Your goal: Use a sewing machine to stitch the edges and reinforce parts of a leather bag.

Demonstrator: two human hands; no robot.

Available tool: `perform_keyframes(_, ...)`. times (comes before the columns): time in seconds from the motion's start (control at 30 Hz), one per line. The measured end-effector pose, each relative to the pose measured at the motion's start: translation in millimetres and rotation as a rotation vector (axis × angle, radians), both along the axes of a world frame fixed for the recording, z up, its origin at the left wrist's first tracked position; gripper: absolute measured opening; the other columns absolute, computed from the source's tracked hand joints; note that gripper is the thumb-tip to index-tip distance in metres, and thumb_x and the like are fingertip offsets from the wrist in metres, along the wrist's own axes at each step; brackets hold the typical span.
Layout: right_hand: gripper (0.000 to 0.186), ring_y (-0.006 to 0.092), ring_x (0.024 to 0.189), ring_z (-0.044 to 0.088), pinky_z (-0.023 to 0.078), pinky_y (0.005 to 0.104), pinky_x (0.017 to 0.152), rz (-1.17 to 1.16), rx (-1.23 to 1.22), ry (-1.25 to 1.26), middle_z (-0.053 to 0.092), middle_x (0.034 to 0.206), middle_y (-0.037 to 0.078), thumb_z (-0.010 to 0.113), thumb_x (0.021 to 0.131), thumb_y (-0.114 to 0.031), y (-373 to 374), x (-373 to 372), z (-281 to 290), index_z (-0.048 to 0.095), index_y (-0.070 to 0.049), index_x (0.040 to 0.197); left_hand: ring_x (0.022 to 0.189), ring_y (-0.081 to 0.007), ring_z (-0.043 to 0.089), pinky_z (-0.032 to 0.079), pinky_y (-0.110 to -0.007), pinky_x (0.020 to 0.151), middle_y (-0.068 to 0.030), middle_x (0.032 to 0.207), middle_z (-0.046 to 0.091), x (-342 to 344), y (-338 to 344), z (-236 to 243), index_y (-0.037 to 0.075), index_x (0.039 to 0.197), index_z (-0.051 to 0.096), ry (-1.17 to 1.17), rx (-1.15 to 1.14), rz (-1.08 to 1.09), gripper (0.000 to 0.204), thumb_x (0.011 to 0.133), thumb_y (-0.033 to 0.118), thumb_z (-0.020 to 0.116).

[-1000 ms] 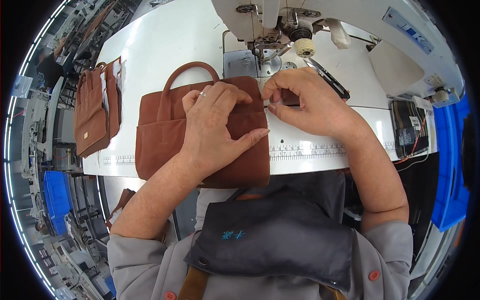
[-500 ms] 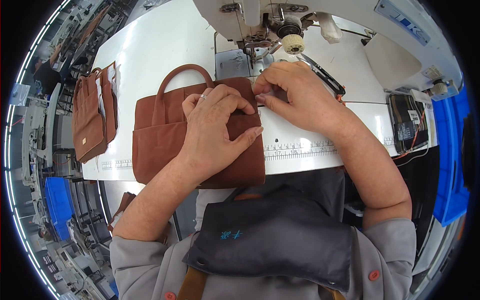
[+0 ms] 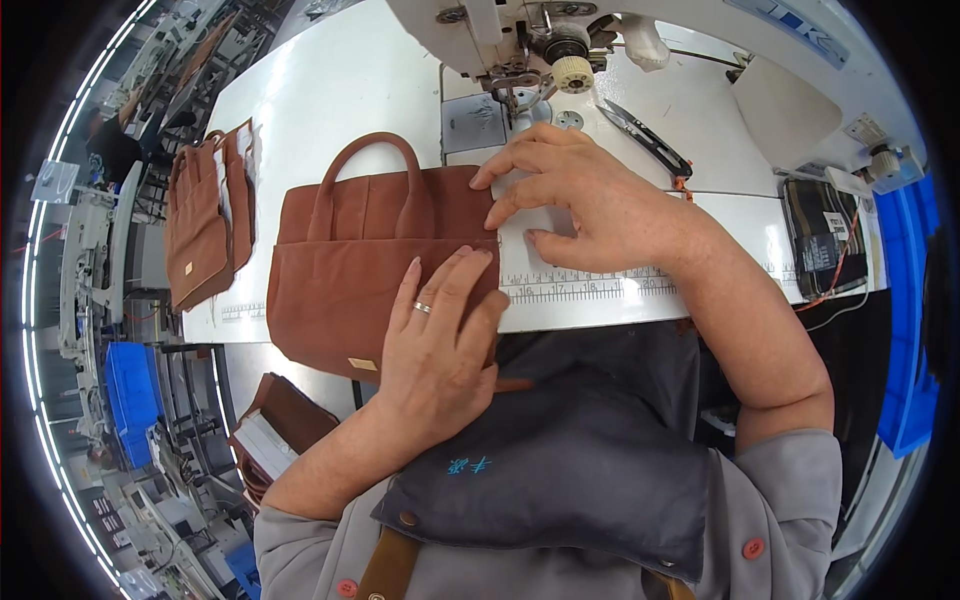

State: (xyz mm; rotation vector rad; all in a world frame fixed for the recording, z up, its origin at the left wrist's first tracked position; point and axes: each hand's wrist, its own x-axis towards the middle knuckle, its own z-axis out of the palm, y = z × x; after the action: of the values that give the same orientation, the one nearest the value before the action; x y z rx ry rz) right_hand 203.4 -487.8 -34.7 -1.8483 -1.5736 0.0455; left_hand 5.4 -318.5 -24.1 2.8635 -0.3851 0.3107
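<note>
A reddish-brown handbag [image 3: 330,285] lies on the white worktable, its looped handle [image 3: 360,143] pointing away from me and a small gold plate [image 3: 363,364] near its lower edge. My left hand [image 3: 435,345], with a ring on one finger, rests on the lower right of the bag, fingers stretched out. At the bag's upper right edge is my right hand [image 3: 595,205]. Its fingers are spread and curved, with the fingertips at or just touching the edge and nothing held. The bag's lower right corner is partly hidden behind my left hand.
A sewing machine [image 3: 560,45] stands beyond the bag, with black-handled snips [image 3: 650,140] beside it. More brown bag pieces [image 3: 205,235] are at the table's left, others [image 3: 285,425] below its edge. A printed ruler [image 3: 590,288] runs along the front. A dark striped pouch [image 3: 825,235] lies right.
My left hand has slid down from the bag's upper part toward its lower right. My right hand's fingers have spread apart at the edge. The bag's front now shows its gold plate.
</note>
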Motion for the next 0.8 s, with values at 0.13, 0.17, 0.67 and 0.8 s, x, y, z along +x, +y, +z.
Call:
perform_keyframes(0.13, 0.027, 0.0273, 0.126, 0.054, 0.041, 0.0459, 0.111, 0.021, 0.021, -0.013, 0.066, 0.13, 0.006, 0.072, 0.076, -0.016, 3.0, -4.8, -2.7, 0.078, -0.011, 0.102, 0.116, -0.0354, 0.065, 0.054, -0.047, 0.101, -0.0185, 0.13, 0.063, -7.7, 17.0, 9.5, -0.001, 0.113, 0.066, -0.127, -0.092, 0.082, 0.036, 0.078, -0.008, 0.065)
perform_keyframes(0.17, 0.025, 0.0274, 0.126, 0.054, 0.041, 0.0459, 0.111, 0.02, 0.023, -0.029, 0.066, 0.131, 0.005, 0.073, 0.078, -0.017, 3.4, -6.2, -3.2, 0.078, -0.011, 0.103, 0.111, -0.0361, 0.067, 0.055, -0.045, 0.099, -0.0192, 0.126, 0.066, -7.4, 24.5, 15.0, -0.002, 0.114, 0.066, -0.108, -0.144, 0.071, 0.037, 0.079, -0.009, 0.064)
perform_keyframes(0.67, 0.029, 0.0235, 0.096, 0.065, 0.049, 0.0382, 0.089, -0.105, 0.488, 0.106, 0.069, 0.101, 0.006, 0.081, 0.088, -0.014, 38.7, -48.0, 75.0, 0.068, -0.009, 0.113, 0.069, -0.0034, 0.059, 0.043, -0.019, 0.063, -0.0009, 0.085, 0.069, -7.9, 86.2, 147.6, -0.002, 0.117, 0.068, 0.172, -1.081, 0.201, 0.021, 0.098, 0.008, 0.069)
perform_keyframes(0.8, 0.011, 0.02, 0.08, 0.064, 0.05, 0.0323, 0.071, -0.005, 0.638, 0.156, 0.069, 0.091, 0.004, 0.08, 0.089, -0.013, 49.0, -61.9, 87.7, 0.073, -0.007, 0.096, 0.064, -0.0007, 0.057, 0.04, -0.018, 0.056, 0.0023, 0.081, 0.067, -7.4, 93.9, 152.7, -0.002, 0.119, 0.068, 0.093, -1.154, 0.104, 0.022, 0.099, 0.006, 0.069)
